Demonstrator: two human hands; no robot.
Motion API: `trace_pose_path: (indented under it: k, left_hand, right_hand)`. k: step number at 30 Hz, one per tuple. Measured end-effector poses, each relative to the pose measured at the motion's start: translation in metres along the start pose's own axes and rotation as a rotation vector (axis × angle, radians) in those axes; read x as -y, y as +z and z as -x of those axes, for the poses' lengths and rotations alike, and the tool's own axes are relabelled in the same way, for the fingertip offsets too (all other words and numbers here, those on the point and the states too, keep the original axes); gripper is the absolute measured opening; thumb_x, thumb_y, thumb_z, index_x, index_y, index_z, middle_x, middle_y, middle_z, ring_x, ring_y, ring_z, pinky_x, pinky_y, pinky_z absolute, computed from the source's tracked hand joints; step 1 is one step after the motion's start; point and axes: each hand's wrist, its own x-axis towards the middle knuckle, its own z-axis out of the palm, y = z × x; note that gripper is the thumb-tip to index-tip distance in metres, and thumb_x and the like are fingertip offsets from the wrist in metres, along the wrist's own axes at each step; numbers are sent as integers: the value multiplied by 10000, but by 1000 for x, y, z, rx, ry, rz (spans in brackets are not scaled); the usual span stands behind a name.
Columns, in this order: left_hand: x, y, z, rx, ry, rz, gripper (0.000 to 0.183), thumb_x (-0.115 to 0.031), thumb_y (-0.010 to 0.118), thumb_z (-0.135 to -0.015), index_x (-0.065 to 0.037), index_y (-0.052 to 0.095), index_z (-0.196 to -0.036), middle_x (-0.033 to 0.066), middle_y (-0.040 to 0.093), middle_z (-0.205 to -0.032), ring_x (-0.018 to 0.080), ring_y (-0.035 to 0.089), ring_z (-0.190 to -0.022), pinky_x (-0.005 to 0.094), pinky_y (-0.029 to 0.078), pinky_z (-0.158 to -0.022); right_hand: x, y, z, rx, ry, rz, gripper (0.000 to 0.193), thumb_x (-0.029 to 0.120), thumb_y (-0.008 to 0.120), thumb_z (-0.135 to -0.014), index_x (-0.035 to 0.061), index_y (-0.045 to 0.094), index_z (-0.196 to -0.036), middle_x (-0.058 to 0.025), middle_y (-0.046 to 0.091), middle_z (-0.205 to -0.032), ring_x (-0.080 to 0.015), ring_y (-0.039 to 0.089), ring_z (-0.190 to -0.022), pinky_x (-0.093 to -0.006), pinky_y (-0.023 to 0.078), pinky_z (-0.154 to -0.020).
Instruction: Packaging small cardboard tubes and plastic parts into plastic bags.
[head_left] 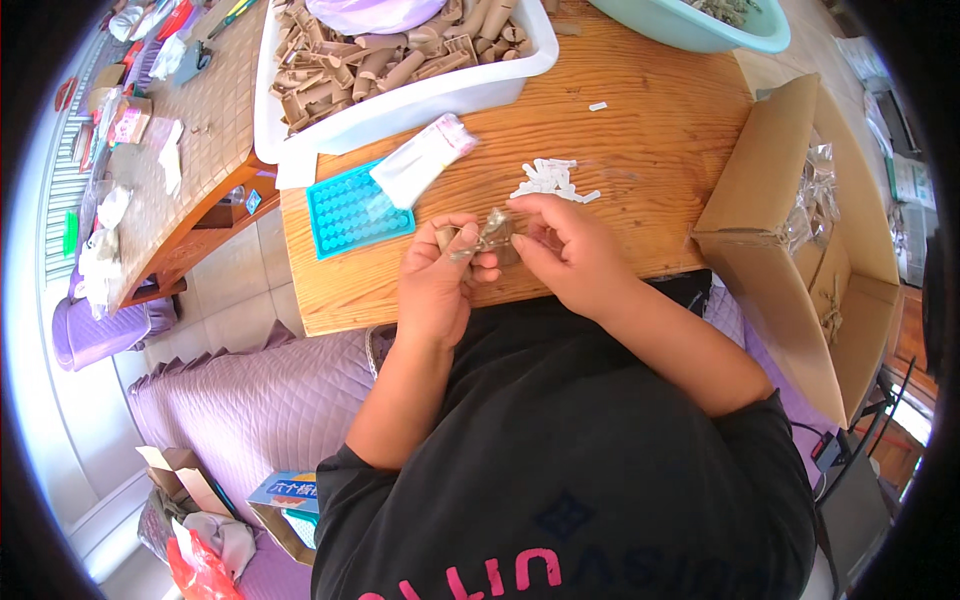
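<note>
Over the front of the wooden table, my left hand (440,270) is closed on a small tan and shiny metallic-looking piece (492,226), whose exact kind I cannot make out. At its right side, my right hand (568,248) pinches the same piece with thumb and forefinger. Just beyond my right hand lies a loose pile of small white strips (550,180). A turquoise tray (345,212) with rows of small cells is to the left of my hands. Lying partly across that tray is a white packet (425,160) with a pinkish end.
A white bin (420,122) of brown plastic parts stands at the back left of the table (640,140). A pale teal basin (680,30) is at the back right. An opened cardboard box (755,190) holding clear plastic bags stands by the table's right edge.
</note>
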Motion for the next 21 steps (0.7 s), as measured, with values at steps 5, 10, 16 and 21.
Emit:
trace_pose_path:
  k: [5, 10, 16, 21]
  left_hand:
    - [0, -1, -3, 36, 125, -178, 121, -63, 577, -841, -27, 530, -946, 19, 563, -720, 92, 546, -593, 213, 476, -534]
    - [4, -10, -7, 48, 292, -416, 107, -33, 589, -824, -26, 536, -917, -3, 539, -719, 77, 504, -581, 176, 414, -542]
    - [1, -15, -1, 53, 616, -879, 202, -44, 667, -744, -22, 521, -881, 31, 512, -800, 109, 490, -669, 207, 393, -559]
    - [6, -9, 8, -80, 611, -945, 272, -91, 736, -686, -40, 523, -847, 36, 523, -752, 130, 505, -627, 215, 420, -574]
  right_hand:
    - [-7, 3, -10, 69, -79, -308, 217, 53, 564, -844, 2, 528, -1052, 1, 552, -830, -47, 496, -726, -195, 415, -646]
    - [-6, 3, -14, 107, 80, -415, 126, 74, 560, -857, -8, 555, -952, -2, 565, -839, -44, 495, -751, -189, 414, -657]
    - [-14, 7, -13, -10, 74, -446, 100, 68, 551, -861, -7, 562, -927, -16, 581, -836, -56, 521, -747, -194, 425, -666]
    - [-7, 12, -6, -40, 118, -444, 112, 55, 552, -858, -17, 562, -943, -34, 600, -845, -69, 555, -783, -196, 441, -693]
